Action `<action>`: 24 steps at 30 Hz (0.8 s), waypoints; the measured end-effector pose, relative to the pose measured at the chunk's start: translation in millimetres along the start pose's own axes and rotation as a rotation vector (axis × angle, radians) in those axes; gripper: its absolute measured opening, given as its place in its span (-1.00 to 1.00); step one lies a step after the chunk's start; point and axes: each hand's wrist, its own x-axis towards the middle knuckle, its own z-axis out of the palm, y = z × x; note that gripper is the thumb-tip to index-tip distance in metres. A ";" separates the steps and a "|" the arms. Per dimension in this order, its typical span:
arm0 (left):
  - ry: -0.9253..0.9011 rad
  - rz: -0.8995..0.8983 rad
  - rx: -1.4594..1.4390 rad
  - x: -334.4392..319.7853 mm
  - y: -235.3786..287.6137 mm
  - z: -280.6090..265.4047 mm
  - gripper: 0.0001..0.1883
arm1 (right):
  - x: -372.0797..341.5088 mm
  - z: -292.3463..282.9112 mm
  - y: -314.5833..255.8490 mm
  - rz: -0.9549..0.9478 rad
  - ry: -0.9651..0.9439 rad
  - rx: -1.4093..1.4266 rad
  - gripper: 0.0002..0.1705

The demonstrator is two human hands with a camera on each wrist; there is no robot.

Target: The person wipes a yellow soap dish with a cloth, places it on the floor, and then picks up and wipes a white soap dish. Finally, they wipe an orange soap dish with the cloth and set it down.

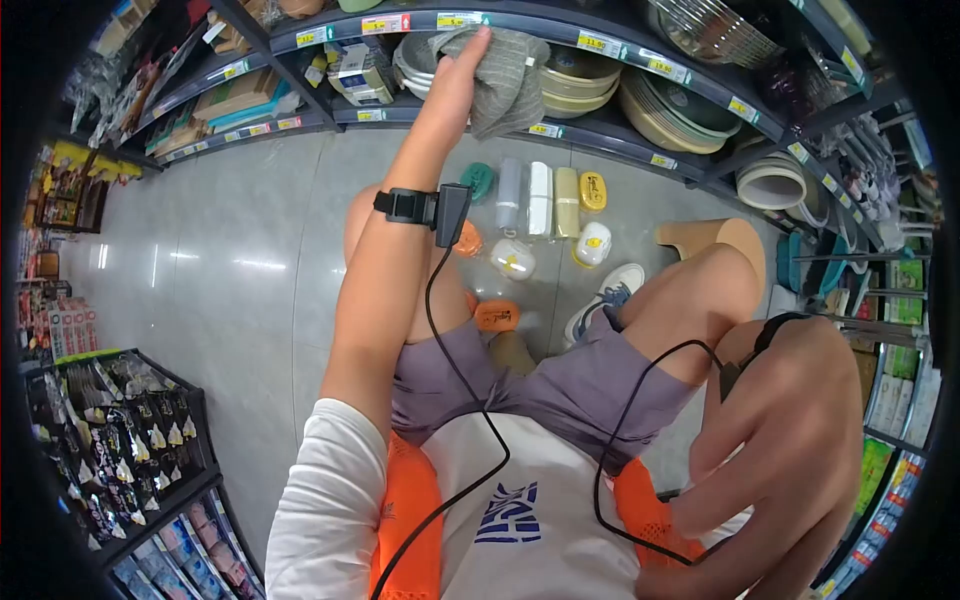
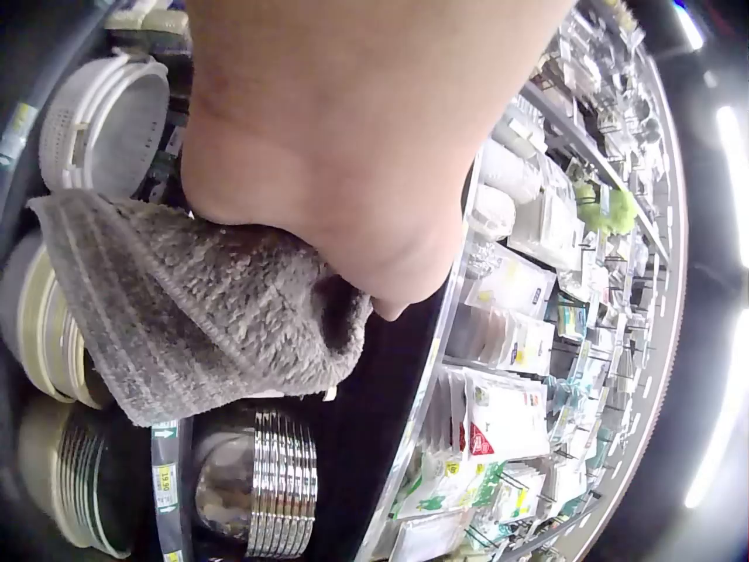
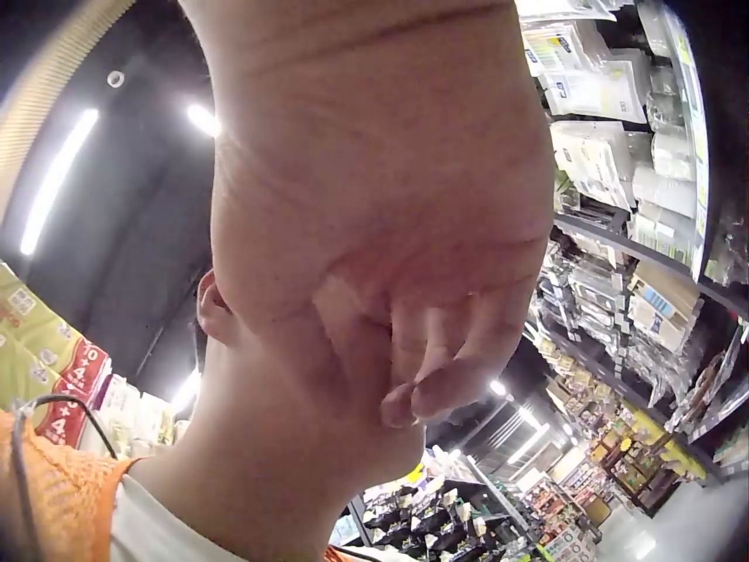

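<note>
At the shelf front, my left hand (image 1: 462, 88) grips a grey cloth (image 1: 508, 88) with thin pale stripes. The left wrist view shows the cloth (image 2: 211, 310) bunched under the hand, one end hanging loose; the fingers are mostly hidden. Stacked bowls (image 1: 580, 85) stand on the shelf beside it. My right hand (image 3: 410, 269) is raised by the neck (image 3: 293, 433) and chin, fingers loosely curled, with nothing seen in it.
Several rounded plastic boxes, among them a yellow one (image 1: 592, 190) and an orange one (image 1: 496, 316), lie on the floor by wrapped rolls (image 1: 540, 200). Steel bowls (image 2: 281, 480) sit on the shelf. A rack (image 1: 120, 440) stands at left. Cables (image 1: 465, 375) cross the lap.
</note>
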 end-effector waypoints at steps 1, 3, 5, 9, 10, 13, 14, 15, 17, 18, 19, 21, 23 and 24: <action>0.009 -0.003 0.006 2.1 -0.7 0.1 -0.23 | -0.8 0.3 -6.5 0.005 0.028 -0.027 -0.61; 0.038 -0.017 0.026 0.3 -2.3 5.1 -0.19 | -10.4 7.7 -7.6 0.001 0.133 -0.001 -0.66; -0.031 -0.027 0.026 -2.1 0.7 6.8 -0.19 | -11.8 8.2 0.1 -0.048 0.152 0.100 -0.69; -0.004 -0.007 0.049 4.9 -8.7 4.5 -0.27 | -17.2 13.8 6.7 -0.119 0.102 0.028 -0.70; -0.035 -0.016 0.039 0.3 -9.5 3.5 -0.30 | -23.2 26.5 3.8 -0.100 0.179 0.023 -0.69; -0.061 -0.013 0.023 -0.1 -1.9 21.1 -0.38 | -32.1 35.9 7.1 -0.103 0.256 -0.009 -0.65; -0.082 -0.021 0.031 -5.6 -0.3 19.9 -0.38 | -33.6 35.7 7.3 -0.083 0.226 0.041 -0.68; -0.099 -0.015 0.036 -7.7 -1.5 14.5 -0.38 | -35.0 36.0 7.2 -0.061 0.198 0.091 -0.71; -0.169 -0.028 0.087 4.4 -8.7 3.6 -0.45 | -34.3 12.1 12.9 0.015 0.059 0.214 -0.82; -0.196 -0.013 0.113 10.0 -10.1 3.4 -0.43 | -33.3 -1.6 15.1 0.055 -0.005 0.264 -0.83; -0.221 -0.002 0.134 5.2 -6.0 9.3 -0.40 | -33.3 -13.4 14.9 0.099 -0.068 0.321 -0.80; -0.192 -0.019 0.041 5.4 4.1 22.3 -0.45 | -36.5 -24.0 8.0 0.173 -0.064 0.321 -0.74; -0.201 -0.001 0.041 -4.6 3.3 18.2 -0.43 | -44.2 -23.4 3.2 0.188 0.031 0.238 -0.71; -0.235 -0.015 0.118 -7.1 8.7 16.2 -0.43 | -47.7 -23.6 3.1 0.182 0.059 0.184 -0.68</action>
